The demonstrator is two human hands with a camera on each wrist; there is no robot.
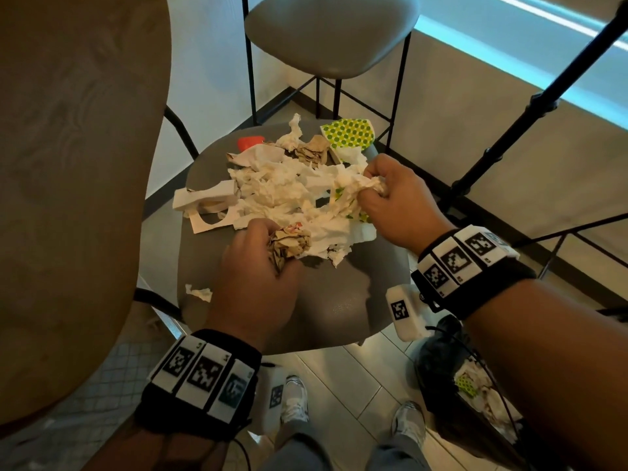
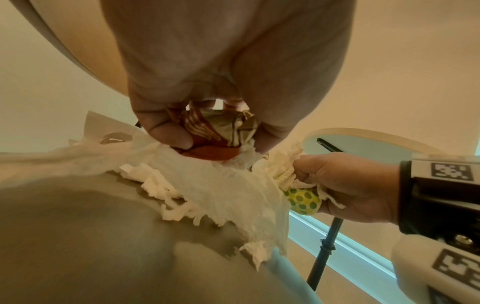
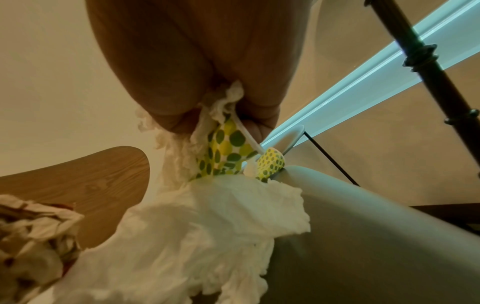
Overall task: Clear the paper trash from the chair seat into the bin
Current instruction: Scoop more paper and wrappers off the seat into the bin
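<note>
A heap of torn white tissue (image 1: 289,192) and cardboard scraps covers the grey chair seat (image 1: 339,300). My left hand (image 1: 258,266) grips a crumpled brown paper ball (image 1: 290,244) at the heap's near edge; the ball (image 2: 221,127) shows red print in the left wrist view. My right hand (image 1: 390,198) grips a bunch of white tissue (image 1: 360,183) together with green-dotted yellow paper (image 3: 223,148) on the heap's right side. A bin with a black liner (image 1: 475,385) stands on the floor at lower right, holding paper.
A green-dotted paper piece (image 1: 348,134) and a red scrap (image 1: 249,142) lie at the seat's far side. One small tissue shred (image 1: 198,293) lies near the left edge. A wooden table (image 1: 68,164) is on the left, a second chair (image 1: 333,35) behind, a black tripod (image 1: 526,107) on the right.
</note>
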